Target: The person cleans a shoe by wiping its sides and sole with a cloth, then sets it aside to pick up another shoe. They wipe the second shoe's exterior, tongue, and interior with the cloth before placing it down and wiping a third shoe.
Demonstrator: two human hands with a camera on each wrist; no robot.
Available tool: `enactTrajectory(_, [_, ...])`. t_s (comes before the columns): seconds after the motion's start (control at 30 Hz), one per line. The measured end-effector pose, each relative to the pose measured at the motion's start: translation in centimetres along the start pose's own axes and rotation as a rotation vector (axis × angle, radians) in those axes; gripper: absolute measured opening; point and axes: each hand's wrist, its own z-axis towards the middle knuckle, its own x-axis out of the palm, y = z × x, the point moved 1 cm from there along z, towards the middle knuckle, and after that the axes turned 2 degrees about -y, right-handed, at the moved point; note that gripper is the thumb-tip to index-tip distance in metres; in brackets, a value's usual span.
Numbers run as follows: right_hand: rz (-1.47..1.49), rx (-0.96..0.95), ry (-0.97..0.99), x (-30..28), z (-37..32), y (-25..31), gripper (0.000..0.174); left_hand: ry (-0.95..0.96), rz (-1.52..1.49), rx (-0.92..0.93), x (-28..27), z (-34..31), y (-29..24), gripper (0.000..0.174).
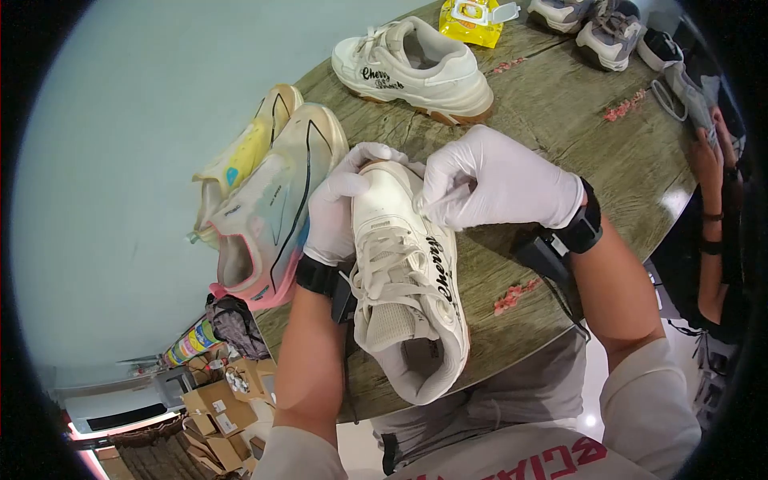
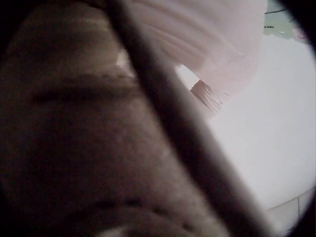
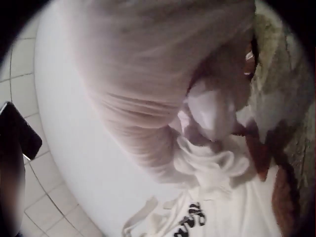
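Observation:
A white lace-up sneaker [image 1: 392, 264] with black script lettering on its side is held over the table, toe pointing away from the person. My gloved left hand [image 1: 330, 210] grips it round the toe; in the left wrist view only blurred dark shapes and pale glove cover most of the frame. My gloved right hand [image 1: 496, 180] is at the other side of the toe with its fingers curled. In the right wrist view, those fingers pinch a crumpled white wipe [image 3: 212, 160] against the shoe's upper. The matching sneaker [image 1: 416, 68] stands at the far side.
A pastel running shoe pair [image 1: 272, 204] stands at the left edge of the wooden table [image 1: 552, 104]. Behind are a yellow wipes pack [image 1: 474, 22] with a raised lid and grey sneakers [image 1: 604, 36]. Another person's hands [image 1: 708, 164] hold a shoe at the right.

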Motion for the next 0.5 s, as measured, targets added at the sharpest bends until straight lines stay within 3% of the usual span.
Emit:
enactTrajectory(0.07, [0.147,0.161,0.185,0.2,-0.4,0.7,0.009,0.036,-0.020,-0.057,1.0,-0.3,-0.4,0.050])
enactTrajectory(0.2, [0.169,0.214,0.253,-0.2,-0.6,1.2,0.008,0.034,-0.048,-0.004,0.8,-0.2,0.1,0.050])
enactTrajectory(0.33, [0.268,0.116,0.048,-0.2,-0.2,0.2,0.008,-0.007,-0.001,-0.017,0.0,0.0,0.1,0.050])
enactTrajectory(0.4, [0.032,-0.037,-0.016,0.3,0.2,-0.4,0.008,-0.009,0.020,-0.032,-0.4,0.1,0.0,0.050])
enactTrajectory(0.5, [0.102,0.016,0.095,0.5,-0.2,-0.2,0.010,-0.029,0.088,-0.014,0.0,0.0,0.0,0.050])
